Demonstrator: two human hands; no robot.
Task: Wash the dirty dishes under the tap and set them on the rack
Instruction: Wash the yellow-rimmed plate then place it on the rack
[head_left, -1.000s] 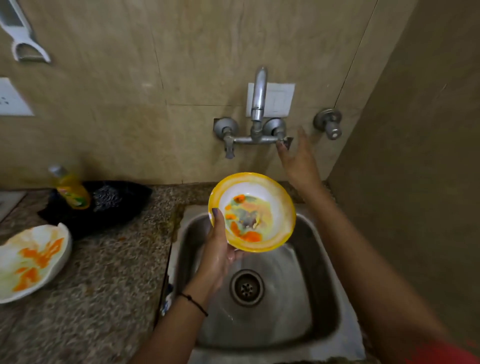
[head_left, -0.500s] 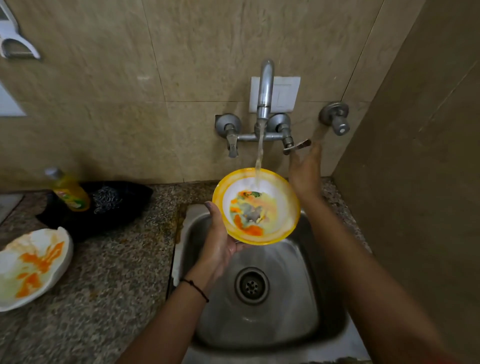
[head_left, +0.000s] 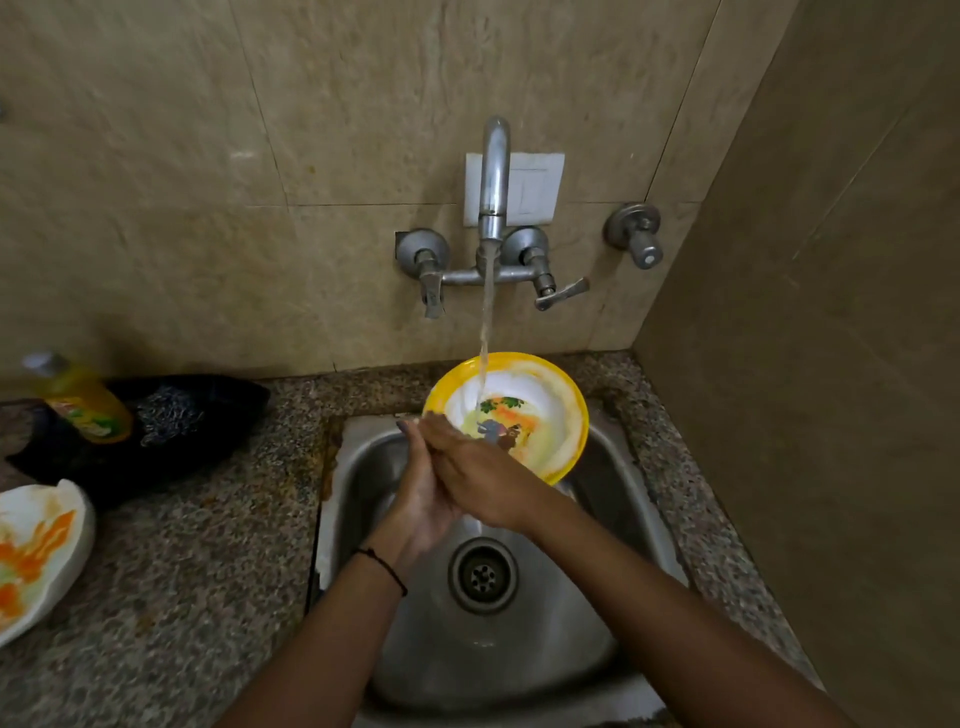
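A yellow-rimmed bowl (head_left: 540, 415) with a white inside and a cartoon picture is tilted over the steel sink (head_left: 358, 467). Water from the tap (head_left: 493, 176) falls into it. My left hand (head_left: 421, 499) grips the bowl's near-left rim from below. My right hand (head_left: 467, 462) lies across the left one, with straight fingers rubbing the bowl's inside near the left edge. Orange smears remain on the bowl's upper wall. A second dirty white plate (head_left: 36, 551) with orange streaks sits on the counter at far left.
A yellow dish soap bottle (head_left: 83, 400) and a steel scrubber (head_left: 171, 410) rest on a black cloth (head_left: 218, 431) at the counter's back left. The right tap lever (head_left: 563, 293) points sideways. A wall (head_left: 805, 364) closes the right side. The drain (head_left: 483, 574) sits mid-sink.
My right hand left the tap lever and came down into the bowl. Water now runs steadily, and much of the orange mess in the bowl has washed away.
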